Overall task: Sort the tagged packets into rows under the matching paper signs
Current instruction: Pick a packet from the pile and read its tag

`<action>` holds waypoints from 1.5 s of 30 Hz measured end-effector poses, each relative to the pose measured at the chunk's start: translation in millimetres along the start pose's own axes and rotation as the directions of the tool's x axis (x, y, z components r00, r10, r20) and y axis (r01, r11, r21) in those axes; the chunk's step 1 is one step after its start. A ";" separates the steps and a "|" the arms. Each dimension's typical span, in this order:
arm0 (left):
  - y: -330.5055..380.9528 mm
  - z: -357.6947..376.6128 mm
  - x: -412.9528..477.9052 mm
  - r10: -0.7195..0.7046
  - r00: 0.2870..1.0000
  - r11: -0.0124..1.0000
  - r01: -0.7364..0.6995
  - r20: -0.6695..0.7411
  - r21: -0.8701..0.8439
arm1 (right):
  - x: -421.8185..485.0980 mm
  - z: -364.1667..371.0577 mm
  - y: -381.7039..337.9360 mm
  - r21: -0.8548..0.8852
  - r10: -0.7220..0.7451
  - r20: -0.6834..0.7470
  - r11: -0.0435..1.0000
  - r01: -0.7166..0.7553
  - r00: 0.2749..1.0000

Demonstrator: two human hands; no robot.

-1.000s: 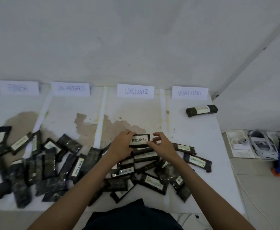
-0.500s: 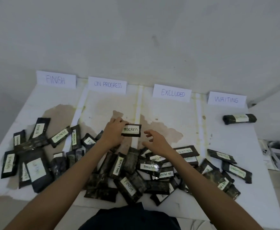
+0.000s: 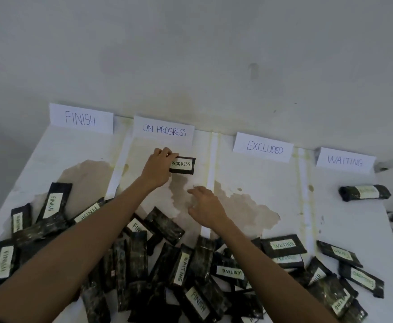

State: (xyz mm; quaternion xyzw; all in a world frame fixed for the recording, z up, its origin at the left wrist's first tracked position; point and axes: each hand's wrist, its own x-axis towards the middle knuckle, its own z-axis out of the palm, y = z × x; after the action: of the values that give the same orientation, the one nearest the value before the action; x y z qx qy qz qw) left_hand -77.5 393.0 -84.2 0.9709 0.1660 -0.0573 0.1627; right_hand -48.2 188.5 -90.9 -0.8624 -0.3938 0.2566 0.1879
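PROGRESS-tagged packet point(image 3: 182, 165): dark wrapper, white label facing up, lying level in the second column from the left, just below the ON PROGRESS sign point(image 3: 164, 130) and not touching it. Cannot tell if it sits on the table point(image 3: 261, 180) or is held just above it. Left hand point(image 3: 158, 169) grips the packet's left end, fingers curled over its far edge and covering the start of the label. Right hand point(image 3: 206, 206) holds nothing, fingers loosely spread, palm down, nearer the person than the packet and to its right, over the brown stain point(image 3: 244, 206); contact with the surface unclear. Four paper signs stand along the wall point(image 3: 191, 54) edge, left to right: FINISH sign point(image 3: 81, 118), ON PROGRESS, EXCLUDED sign point(image 3: 264, 147), WAITING sign point(image 3: 345, 160). White strips point(image 3: 213, 164) run from the wall toward the person and split the table into columns. One sorted packet point(image 3: 364, 192) lies crosswise under WAITING, well apart from everything else, label too blurred to read. The unsorted pile point(image 3: 167, 264) spreads along the near edge across all columns, packets overlapping at mixed angles, both forearms passing over it. Readable tags in it: a FINISH packet point(image 3: 53, 201) at the left, tilted and leaning on its neighbours; a WAITING packet point(image 3: 283, 245) right of the right forearm, stacked on another; an EXCLUDED packet point(image 3: 363, 279) near the right edge, label upside down. Several lie label-down or with tags hidden.
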 end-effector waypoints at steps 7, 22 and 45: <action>-19.7 20.6 43.1 0.040 0.999 0.998 -0.038 0.033 -0.040 | 31.1 31.7 26.4 -0.274 -0.069 -0.033 0.960 0.058 0.997; -36.3 35.1 47.7 0.059 0.998 0.978 -0.052 0.028 -0.202 | 29.0 54.8 52.3 -0.270 -0.157 -0.131 0.956 0.117 0.979; -28.3 53.5 -137.4 -0.124 0.992 0.890 0.105 -0.015 -0.444 | -21.7 74.6 -35.1 -0.242 -0.193 0.079 0.948 0.207 0.978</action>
State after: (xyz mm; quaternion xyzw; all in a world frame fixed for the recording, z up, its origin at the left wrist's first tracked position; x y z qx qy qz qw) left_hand -219.2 358.5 -120.2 0.8980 0.2349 -0.0067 0.3720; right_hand -124.8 202.5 -125.5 -0.8275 -0.5133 0.2082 0.0923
